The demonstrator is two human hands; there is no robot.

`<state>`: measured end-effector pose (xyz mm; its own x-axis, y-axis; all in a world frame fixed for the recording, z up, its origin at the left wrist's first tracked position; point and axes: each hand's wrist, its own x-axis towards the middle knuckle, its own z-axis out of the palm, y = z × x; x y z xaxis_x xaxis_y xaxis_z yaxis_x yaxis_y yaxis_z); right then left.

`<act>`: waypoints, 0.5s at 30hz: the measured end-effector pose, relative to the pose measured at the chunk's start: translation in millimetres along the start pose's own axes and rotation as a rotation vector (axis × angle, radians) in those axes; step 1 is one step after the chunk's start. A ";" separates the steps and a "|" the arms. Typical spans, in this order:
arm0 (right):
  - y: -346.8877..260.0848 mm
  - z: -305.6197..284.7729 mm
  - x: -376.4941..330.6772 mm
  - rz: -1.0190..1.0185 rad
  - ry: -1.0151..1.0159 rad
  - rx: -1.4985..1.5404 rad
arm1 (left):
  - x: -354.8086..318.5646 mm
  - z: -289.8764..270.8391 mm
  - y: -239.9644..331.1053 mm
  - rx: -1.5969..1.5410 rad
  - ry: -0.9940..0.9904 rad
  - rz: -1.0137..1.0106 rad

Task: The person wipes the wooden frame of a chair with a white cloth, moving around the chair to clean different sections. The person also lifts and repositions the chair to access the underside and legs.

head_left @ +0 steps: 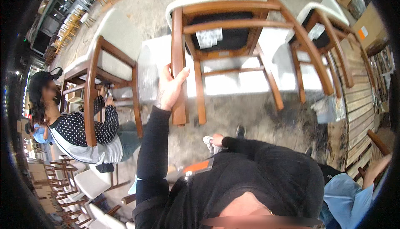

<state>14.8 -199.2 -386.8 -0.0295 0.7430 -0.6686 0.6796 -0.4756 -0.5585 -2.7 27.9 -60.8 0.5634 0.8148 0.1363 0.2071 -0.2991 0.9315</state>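
Observation:
A brown wooden chair with a white padded seat lies tipped on a white-covered table, its legs pointing toward me. Its black underside bears a white label. My left hand is closed round one of its legs, thumb in front and fingers behind. Low down by my body, my right hand is closed on a crumpled white cloth, well apart from the chair.
Similar chairs stand to the left and right. A co-worker in a dotted top works at the left chair. A slatted wooden pallet and cartons line the right. Another person's blue garment shows lower right.

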 end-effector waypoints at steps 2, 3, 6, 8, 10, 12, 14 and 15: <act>8.4 -46.0 -13.3 0.166 0.227 0.443 | 7.4 -2.6 -27.3 -0.224 0.076 -0.121; 3.2 -73.9 -15.4 0.205 0.212 0.913 | 12.4 -10.1 -43.3 -0.417 0.008 -0.277; -21.3 -161.3 -31.8 -0.088 -0.070 1.682 | -36.7 6.7 -94.9 -0.759 -0.026 -0.353; -53.8 -193.5 -44.8 -0.387 -0.172 1.638 | -76.7 46.0 -115.7 -1.045 0.052 -0.250; -81.8 -206.1 -63.2 -0.256 -0.377 1.529 | -131.4 89.8 -123.2 0.155 0.034 -0.441; -98.5 -208.8 -87.2 -0.247 -0.432 1.433 | -151.9 90.6 -128.0 -0.236 0.295 -0.449; -109.9 -218.6 -112.0 -0.345 -0.473 1.254 | -156.8 66.3 -124.1 -0.694 0.526 -0.536; -111.5 -229.5 -126.6 -0.448 -0.499 1.127 | -158.3 49.0 -118.6 -0.892 0.649 -0.496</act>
<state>110.9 -132.1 -127.2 -0.5227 0.8011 -0.2916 -0.4346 -0.5447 -0.7173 -77.3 -89.9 -209.4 0.0197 0.9178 -0.3965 -0.4819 0.3562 0.8006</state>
